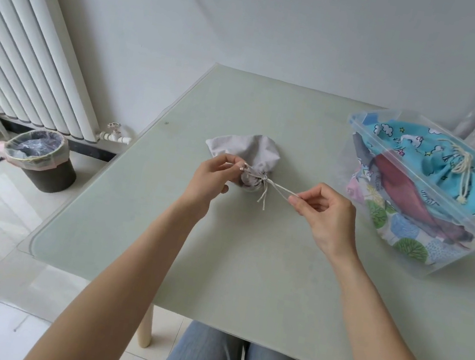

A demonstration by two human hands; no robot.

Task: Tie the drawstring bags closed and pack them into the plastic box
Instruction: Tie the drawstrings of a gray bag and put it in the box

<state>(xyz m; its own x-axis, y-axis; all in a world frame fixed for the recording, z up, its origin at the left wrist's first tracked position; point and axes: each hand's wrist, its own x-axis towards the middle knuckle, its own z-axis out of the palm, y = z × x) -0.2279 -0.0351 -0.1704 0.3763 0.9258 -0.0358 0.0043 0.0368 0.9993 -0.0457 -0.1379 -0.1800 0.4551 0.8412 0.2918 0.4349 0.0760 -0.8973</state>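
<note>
Two bare hands work over a pale green table (248, 259), with a grey drawstring bag (246, 153) lying on the tabletop between and slightly beyond them. Left hand (211, 180) is pinched closed on one loop of the cord (263, 195) just beside the gathered neck of the bag, fingertips almost touching the fabric. Right hand (322, 213) is pinched closed on the opposite loop, drawn taut out to the bag's right, so this hand sits apart from the bag itself. Loose cord ends hang from the knot toward the near edge. Plastic box (431, 266), clear-walled, stands at the right side of the table, well apart from the grey bag, and holds several patterned bags; a turquoise printed bag (415, 152) with a tied cream cord lies uppermost. On the floor to the left stands a lined waste bin (38, 159) near a white radiator (27, 47).
</note>
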